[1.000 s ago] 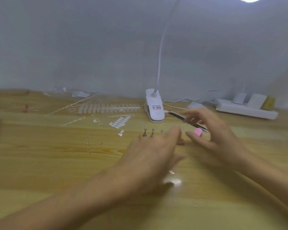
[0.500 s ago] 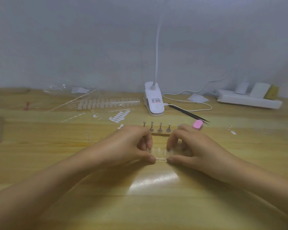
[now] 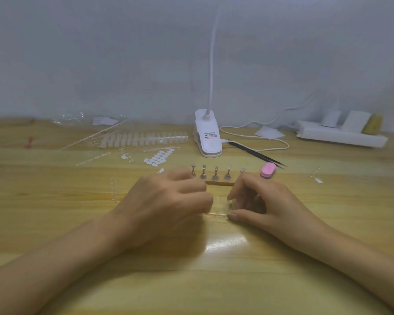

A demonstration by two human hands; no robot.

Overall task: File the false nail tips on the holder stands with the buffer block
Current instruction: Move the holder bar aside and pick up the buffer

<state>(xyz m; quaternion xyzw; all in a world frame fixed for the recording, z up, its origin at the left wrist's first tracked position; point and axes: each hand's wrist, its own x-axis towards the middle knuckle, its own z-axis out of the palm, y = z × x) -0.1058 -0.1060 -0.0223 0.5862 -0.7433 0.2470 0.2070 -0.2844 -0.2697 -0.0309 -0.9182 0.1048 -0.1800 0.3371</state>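
While both hands are busy with something else, the actual filing hasn't started as far as I can see: the pink buffer block [image 3: 268, 170] is lying on the table [image 3: 55, 223] untouched, just to the right of the row of little metal holder stands [image 3: 215, 174], and no hand is on it. Instead the left hand [image 3: 168, 201] and right hand [image 3: 266, 205] are close together in front of the stands with a thin clear strip [image 3: 217, 211] stretched between them. The right one has it pinched between thumb and forefinger. The left one is curled with its fingertips turned away from the camera, but the strip runs right into them, so I'd call that a pinch too. My guess is this is prep, like snapping a tip off the strip, not filing. Whether the stands already carry tips is hard to say, since the tops are too small and blurry, though the rightmost one looks pale on top. Further back there are racks of spare tips [image 3: 143, 139], black tweezers [image 3: 257, 154] and a clip lamp [image 3: 208, 137]. So pretty much everything is left: put the strip down, grab the block, then work along every stand
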